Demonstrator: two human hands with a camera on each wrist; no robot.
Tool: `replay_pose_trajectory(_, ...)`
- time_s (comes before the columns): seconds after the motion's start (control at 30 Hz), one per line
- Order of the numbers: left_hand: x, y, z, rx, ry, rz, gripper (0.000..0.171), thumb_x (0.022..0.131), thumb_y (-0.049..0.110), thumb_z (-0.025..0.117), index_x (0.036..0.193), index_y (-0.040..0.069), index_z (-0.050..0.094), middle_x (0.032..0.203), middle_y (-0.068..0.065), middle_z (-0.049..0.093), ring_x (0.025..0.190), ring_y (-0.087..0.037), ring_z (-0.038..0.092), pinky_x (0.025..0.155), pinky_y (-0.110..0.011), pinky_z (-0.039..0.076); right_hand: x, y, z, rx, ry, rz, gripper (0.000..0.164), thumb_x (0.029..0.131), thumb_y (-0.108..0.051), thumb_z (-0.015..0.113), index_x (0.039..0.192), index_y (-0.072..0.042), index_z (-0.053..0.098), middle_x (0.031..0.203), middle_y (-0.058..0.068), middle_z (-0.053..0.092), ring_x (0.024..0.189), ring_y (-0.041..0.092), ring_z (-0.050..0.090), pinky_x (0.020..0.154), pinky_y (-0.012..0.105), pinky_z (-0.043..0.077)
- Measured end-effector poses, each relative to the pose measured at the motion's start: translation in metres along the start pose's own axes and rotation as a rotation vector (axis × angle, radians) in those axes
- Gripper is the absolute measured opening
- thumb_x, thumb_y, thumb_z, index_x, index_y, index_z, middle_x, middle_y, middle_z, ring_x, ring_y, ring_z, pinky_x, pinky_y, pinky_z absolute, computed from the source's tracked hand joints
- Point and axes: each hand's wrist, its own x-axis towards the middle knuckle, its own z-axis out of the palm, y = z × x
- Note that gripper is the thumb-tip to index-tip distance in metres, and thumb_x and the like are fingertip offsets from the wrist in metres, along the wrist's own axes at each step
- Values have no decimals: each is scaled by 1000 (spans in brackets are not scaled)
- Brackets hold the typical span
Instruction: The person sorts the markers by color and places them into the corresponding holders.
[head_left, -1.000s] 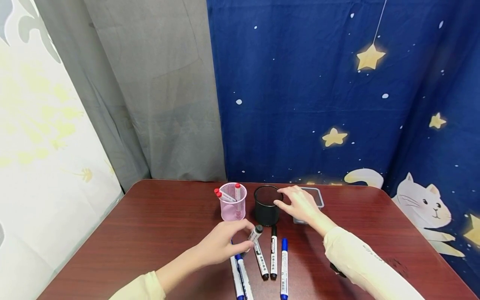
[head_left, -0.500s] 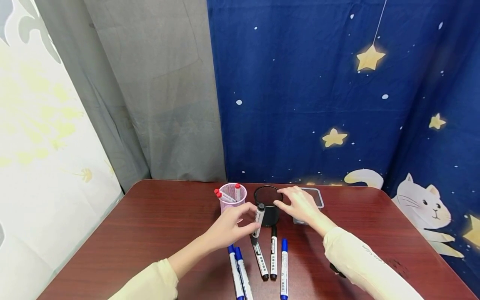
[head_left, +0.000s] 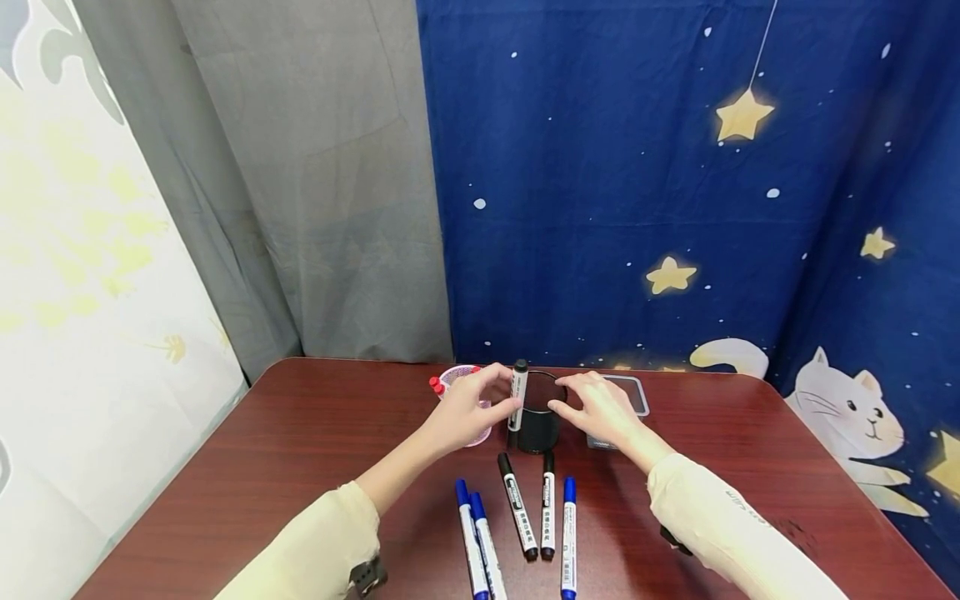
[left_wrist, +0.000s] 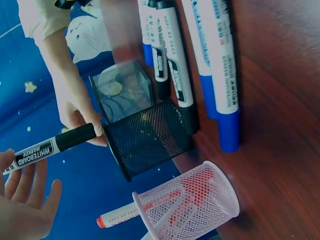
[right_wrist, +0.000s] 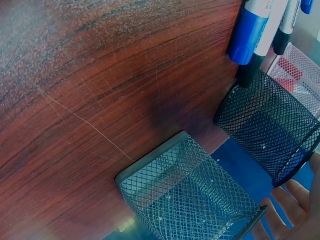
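Between the thumb and fingers of my left hand [head_left: 467, 410] is a whiteboard marker [head_left: 518, 398] with a black cap. It stands nearly upright beside the left rim of the black mesh pen holder [head_left: 538, 434] in the head view. In the left wrist view the marker's black-capped end [left_wrist: 75, 137] is close to the holder's mouth. My right hand [head_left: 602, 410] holds the holder's right rim, its thumb at the near side and fingers farther back. Inside the black holder [left_wrist: 150, 140] no marker shows through the mesh.
A pink mesh pen holder [left_wrist: 192, 202] with red-capped markers stands left of the black one, partly behind my left hand. A square grey mesh holder [right_wrist: 185, 195] is at the right. Black-capped [head_left: 520, 508] and blue-capped markers [head_left: 569, 537] lie in front on the brown table [head_left: 337, 417].
My left hand has carried the black-capped marker up and away from the lying markers to the black holder's rim, turning it more upright. My right hand has stayed at the rim.
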Motion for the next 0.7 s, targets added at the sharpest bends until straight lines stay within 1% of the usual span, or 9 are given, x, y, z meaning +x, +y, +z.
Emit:
replay_pose_trajectory(0.17, 11, -1, 0, -43, 40, -14, 20, 82, 11, 63, 98, 2, 56, 89, -6, 62, 80, -15, 60, 74, -31, 47, 0, 0, 0, 3, 5, -5, 43, 79, -45, 59, 106, -11, 63, 102, 5, 61, 96, 23, 54, 74, 40, 45)
replay_pose_trajectory(0.23, 15, 0, 0, -50, 53, -31, 20, 82, 11, 63, 98, 2, 56, 90, -6, 61, 81, -16, 60, 74, -29, 47, 0, 0, 0, 2, 6, -5, 43, 80, -45, 59, 106, -11, 63, 102, 5, 61, 95, 22, 54, 73, 40, 45)
replay_pose_trajectory(0.37, 20, -1, 1, -27, 69, -58, 20, 82, 13, 63, 98, 4, 56, 89, -4, 61, 80, -13, 59, 73, -25, 46, 0, 0, 1, 0, 7, -2, 43, 80, -46, 59, 106, -11, 63, 101, 4, 61, 93, 22, 55, 71, 39, 45)
replay_pose_trajectory(0.5, 26, -5, 3, -5, 85, -73, 20, 82, 13, 63, 99, 5, 57, 88, -3, 62, 77, -10, 59, 71, -23, 46, 0, 0, 1, -5, 10, 3, 43, 80, -46, 59, 106, -12, 63, 101, 4, 62, 91, 21, 55, 70, 39, 46)
replay_pose_trajectory(0.7, 33, -13, 6, 3, 108, -82, 20, 82, 13, 63, 99, 4, 56, 88, -4, 61, 77, -12, 60, 71, -23, 46, 1, 0, 1, -7, 10, 0, 42, 80, -45, 59, 106, -12, 63, 100, 4, 62, 89, 21, 55, 68, 38, 46)
